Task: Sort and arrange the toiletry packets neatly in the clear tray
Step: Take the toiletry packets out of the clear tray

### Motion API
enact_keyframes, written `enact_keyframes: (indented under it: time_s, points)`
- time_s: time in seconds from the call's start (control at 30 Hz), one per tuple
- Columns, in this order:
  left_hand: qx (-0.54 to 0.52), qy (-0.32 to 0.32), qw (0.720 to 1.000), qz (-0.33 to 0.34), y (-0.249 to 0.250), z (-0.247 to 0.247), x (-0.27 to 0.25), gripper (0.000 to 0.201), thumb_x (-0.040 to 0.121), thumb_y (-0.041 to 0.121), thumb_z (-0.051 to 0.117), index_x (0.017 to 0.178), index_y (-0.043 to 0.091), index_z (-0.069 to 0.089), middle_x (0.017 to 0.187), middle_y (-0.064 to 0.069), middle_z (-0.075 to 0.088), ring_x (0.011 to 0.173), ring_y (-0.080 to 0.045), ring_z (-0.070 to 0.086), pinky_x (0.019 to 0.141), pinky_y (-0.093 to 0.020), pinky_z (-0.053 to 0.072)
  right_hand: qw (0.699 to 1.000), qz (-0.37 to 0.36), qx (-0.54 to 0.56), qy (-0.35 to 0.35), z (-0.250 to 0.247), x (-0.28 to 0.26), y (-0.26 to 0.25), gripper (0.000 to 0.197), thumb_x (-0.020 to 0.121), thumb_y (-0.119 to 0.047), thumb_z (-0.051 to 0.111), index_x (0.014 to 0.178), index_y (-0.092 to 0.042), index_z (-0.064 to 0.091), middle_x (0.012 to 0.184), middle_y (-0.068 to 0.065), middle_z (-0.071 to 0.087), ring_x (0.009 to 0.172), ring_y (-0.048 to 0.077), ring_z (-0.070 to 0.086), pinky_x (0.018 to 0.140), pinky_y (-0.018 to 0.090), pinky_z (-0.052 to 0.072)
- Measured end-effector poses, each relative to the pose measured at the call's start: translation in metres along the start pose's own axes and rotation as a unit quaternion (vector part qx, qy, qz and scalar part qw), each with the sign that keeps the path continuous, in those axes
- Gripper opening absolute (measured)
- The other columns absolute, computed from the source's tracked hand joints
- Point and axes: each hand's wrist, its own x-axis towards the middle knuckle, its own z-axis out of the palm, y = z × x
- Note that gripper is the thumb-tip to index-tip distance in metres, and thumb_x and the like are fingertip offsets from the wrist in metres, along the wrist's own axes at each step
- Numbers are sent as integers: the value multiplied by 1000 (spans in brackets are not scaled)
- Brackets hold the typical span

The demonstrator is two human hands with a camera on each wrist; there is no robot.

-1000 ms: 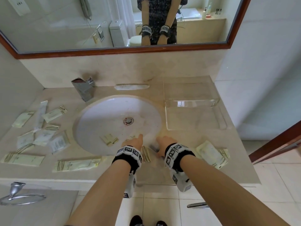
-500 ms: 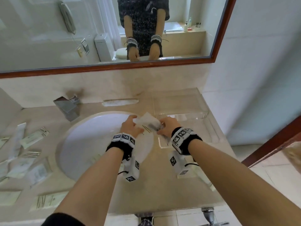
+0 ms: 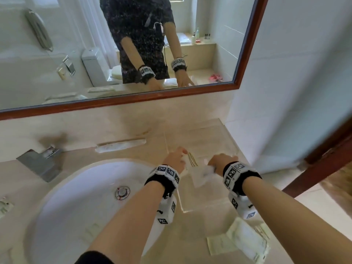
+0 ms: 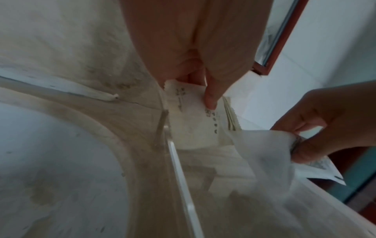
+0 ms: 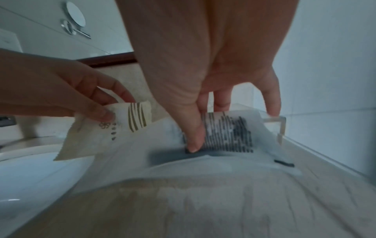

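Left hand pinching a cream paper packet with gold stripes over the left wall of the clear plastic tray, right hand pinching a translucent white packet with black print above the tray's middle, pale green packets lying at the marble counter's front right corner.

No legible text on packets

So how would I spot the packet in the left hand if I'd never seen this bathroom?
Find the white sink; the clear tray sits to its right. Above the tray's near-left part the left hand pinches a small cream packet with gold stripes at one end; the right hand's packet has black print.
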Motion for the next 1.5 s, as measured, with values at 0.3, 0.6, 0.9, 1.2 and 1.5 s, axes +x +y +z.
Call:
enact_keyframes:
  time_s: [0.3,0.6,0.9,1.2,1.5]
  points:
    - [165,-89,976,112,15,22,35,32,86,17,56,118,23,60,117,-6,66,108,-27,61,96,-35,47,997,-68,28,-21,19,24,-1,21,83,-20,60,97,-7,67,79,3,61,87,27,63,75,29,50]
    - [332,-61,916,218,14,22,40,32,100,30,38,127,25,52,117,-8,55,107,-26,50,96,-35,31,992,-64,112,8,23,34,12,31,64,-36,75,82,-11,68,76,1,58,77,20,59,73,31,55]
    - [443,-74,860,243,11,29,38,22,89,12,51,110,17,53,103,-4,62,115,-20,41,90,-41,30,992,-14,122,0,28,26,24,65,60,-51,77,116,-25,57,120,-3,54,108,21,57,90,33,46]
    - [481,3,816,320,-7,35,24,37,54,42,77,89,32,69,82,13,69,77,-12,64,60,-29,48,987,-20,154,-30,29,14,19,61,62,-33,83,117,-22,57,124,0,54,112,22,55,96,34,48]
    - [515,-43,765,385,-34,38,15,13,73,31,67,85,32,68,86,11,67,83,-14,63,70,-29,50,992,4,117,-37,29,3,17,68,65,-37,79,123,-21,47,119,1,58,106,23,59,90,34,51]
